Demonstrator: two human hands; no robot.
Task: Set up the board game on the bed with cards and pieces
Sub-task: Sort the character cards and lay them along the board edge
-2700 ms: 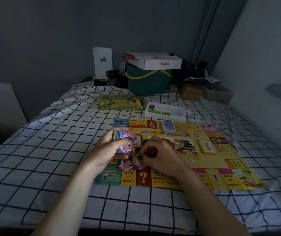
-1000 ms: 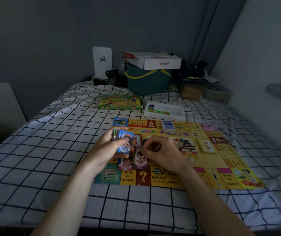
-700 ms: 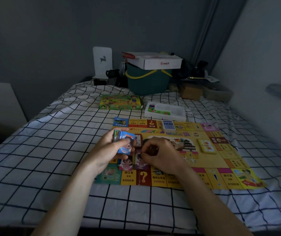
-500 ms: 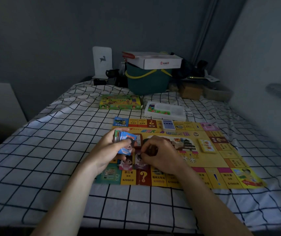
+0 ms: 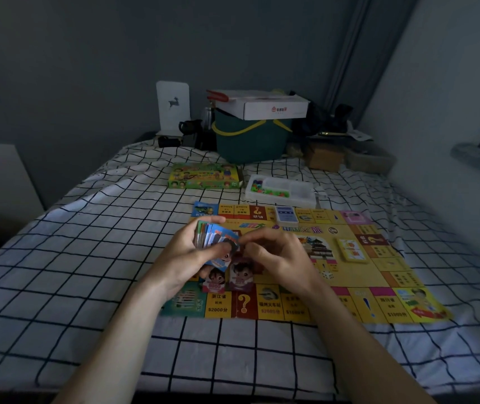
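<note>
A yellow game board (image 5: 372,275) lies flat on the checked bed. My left hand (image 5: 186,255) grips a stack of cards (image 5: 214,239) above the board's near left part. My right hand (image 5: 276,258) is beside it, its fingers curled at the edge of the stack's top blue card. Two character cards (image 5: 228,278) lie on the board under my hands. A blue card deck (image 5: 287,215) sits on the far edge and a yellow deck (image 5: 351,250) on the right part. Dice (image 5: 327,274) lie near my right wrist.
The green game box (image 5: 204,176) and a white tray of coloured pieces (image 5: 282,189) lie beyond the board. A green basket (image 5: 250,138) carrying a white box stands at the head of the bed. A wall runs along the right.
A purple card went from the stack down beside the first card on the board. My right hand then rose back to the stack, whose top card is blue.
</note>
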